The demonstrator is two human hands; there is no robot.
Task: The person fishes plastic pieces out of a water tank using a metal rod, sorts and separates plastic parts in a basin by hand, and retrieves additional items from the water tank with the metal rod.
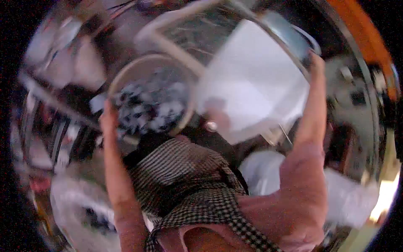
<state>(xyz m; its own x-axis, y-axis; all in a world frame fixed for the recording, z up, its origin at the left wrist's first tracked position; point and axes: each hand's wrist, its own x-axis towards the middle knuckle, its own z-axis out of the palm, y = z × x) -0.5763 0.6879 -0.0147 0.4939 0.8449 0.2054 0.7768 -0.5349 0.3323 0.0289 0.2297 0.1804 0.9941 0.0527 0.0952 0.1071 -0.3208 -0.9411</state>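
Motion blur smears much of the view. My left hand (108, 117) is at the left rim of a round beige tub (119, 77); a small pale piece (97, 103) shows beside it. Many small dark and whitish pieces (153, 101) lie in the tub, too blurred to name. My right hand (317, 63) is stretched far forward, at the near end of a pale blue object with a white edge (289, 35). The fingers of both hands are too smeared to show a grip. Between my arms lies a large white sheet or board (256, 80).
Beyond the tub is a pale rectangular frame (178, 50) around a dark grey surface. Whitish bag-like shapes lie at lower left (79, 201) and by my right elbow (262, 172). An orange strip (365, 33) runs along the upper right.
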